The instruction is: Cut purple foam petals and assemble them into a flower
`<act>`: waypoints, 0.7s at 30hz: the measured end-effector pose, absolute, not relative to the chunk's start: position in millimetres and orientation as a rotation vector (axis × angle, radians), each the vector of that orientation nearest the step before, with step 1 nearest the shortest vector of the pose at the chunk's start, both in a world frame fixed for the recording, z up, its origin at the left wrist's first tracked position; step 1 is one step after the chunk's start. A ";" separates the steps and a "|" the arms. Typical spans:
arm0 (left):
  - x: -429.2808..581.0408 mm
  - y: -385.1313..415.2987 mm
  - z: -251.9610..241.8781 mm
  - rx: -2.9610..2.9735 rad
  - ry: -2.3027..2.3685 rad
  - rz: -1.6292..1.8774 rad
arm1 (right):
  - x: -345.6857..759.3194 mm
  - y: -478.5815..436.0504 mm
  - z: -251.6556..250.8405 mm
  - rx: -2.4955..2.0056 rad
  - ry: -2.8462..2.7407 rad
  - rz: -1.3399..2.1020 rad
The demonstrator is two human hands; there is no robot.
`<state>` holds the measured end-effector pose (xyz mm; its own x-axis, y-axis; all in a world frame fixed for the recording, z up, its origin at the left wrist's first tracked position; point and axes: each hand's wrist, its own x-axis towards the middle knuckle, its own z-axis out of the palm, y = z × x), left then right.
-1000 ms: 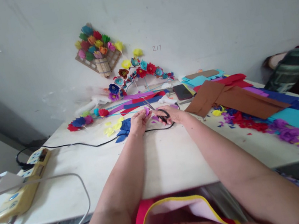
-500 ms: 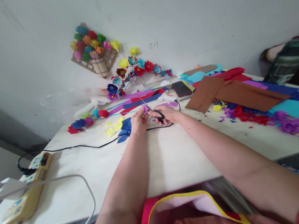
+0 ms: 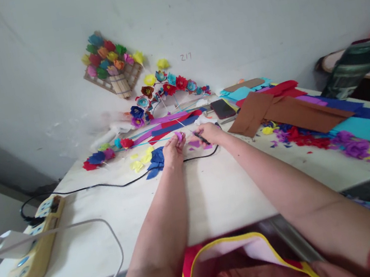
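Note:
My left hand (image 3: 172,149) is closed on a small purple paper piece (image 3: 179,135), held just above the white table (image 3: 215,195). My right hand (image 3: 210,134) grips black-handled scissors (image 3: 194,133), blades pointing up and left toward the purple piece. Both hands work close together near the table's far middle. Blue paper petals (image 3: 155,161) lie just left of my left hand, and yellow scraps (image 3: 141,160) lie beyond them.
Finished paper flowers (image 3: 162,88) lean on the wall. Brown, blue and red paper sheets (image 3: 294,113) and purple scraps (image 3: 353,148) cover the right side. A phone (image 3: 223,108) lies behind my hands. A power strip (image 3: 29,249) and black cable (image 3: 107,184) lie left.
The view has drifted a little. My right hand turned the scissors, so less of the handles shows; both hands stay together at the purple piece.

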<state>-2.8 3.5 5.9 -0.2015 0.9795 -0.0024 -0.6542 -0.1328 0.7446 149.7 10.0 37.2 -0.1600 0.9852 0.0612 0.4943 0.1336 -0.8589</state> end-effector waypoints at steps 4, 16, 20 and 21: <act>-3.8 4.5 4.5 0.606 0.738 1.671 | 153.1 16.2 33.5 -1.557 -1.932 0.419; -5.4 -0.9 5.5 0.785 0.829 1.544 | 154.5 7.1 41.0 -1.794 -2.018 0.103; -4.5 -1.3 6.5 0.857 0.906 1.558 | 156.4 7.5 41.5 -1.797 -2.030 0.062; -4.6 -1.0 6.2 0.893 0.938 1.561 | 156.6 7.5 41.5 -1.801 -2.040 0.045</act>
<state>-4.6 -1.0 6.2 -0.1623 0.9840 0.0733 -0.3973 -0.1332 0.9080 156.6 7.5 41.5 -0.0755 0.9557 0.2846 0.9423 0.1618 -0.2931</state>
